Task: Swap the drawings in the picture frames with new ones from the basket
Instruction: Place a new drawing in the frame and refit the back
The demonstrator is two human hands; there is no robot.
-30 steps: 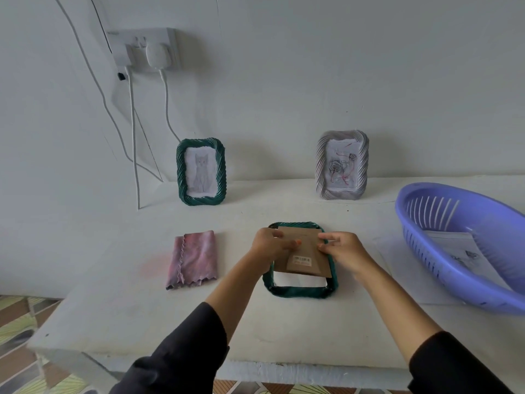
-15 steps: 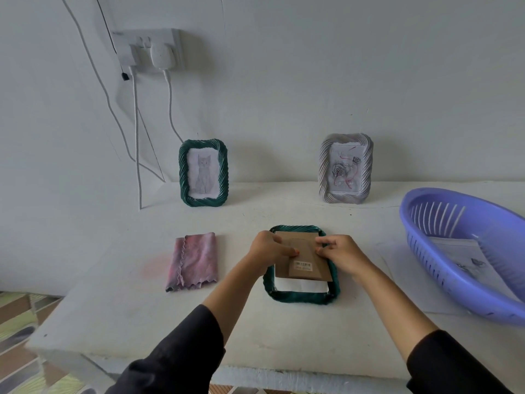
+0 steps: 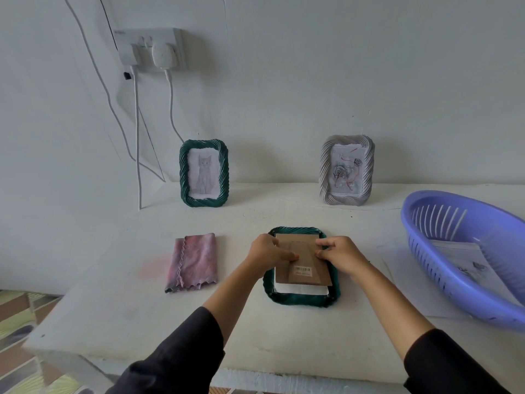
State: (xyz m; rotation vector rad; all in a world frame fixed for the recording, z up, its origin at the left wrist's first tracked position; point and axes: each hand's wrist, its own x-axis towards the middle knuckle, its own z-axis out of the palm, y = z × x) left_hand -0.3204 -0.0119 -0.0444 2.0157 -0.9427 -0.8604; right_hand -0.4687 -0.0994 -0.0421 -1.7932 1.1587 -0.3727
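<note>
1. Folded pink cloth (image 3: 194, 261) lies on the surface (image 3: 142, 314).
2. Left grip (image 3: 265, 253) pinches the cardboard backing (image 3: 301, 270) at its left edge, over the face-down green frame (image 3: 301, 300) mid-surface.
3. Right grip (image 3: 342, 255) pinches its right edge.
4. Purple basket (image 3: 443, 280) holds drawings (image 3: 466, 263), far right.

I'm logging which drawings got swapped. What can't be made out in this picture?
All in the head view:
1. Drawing in the lying green frame: it lies face down, covered by the brown backing board, the left hand and the right hand.
2. Papers in the purple basket: partly behind its near wall, cut off by the right edge, lines too faint.
3. Barcode label on the board: too small to read.
</note>
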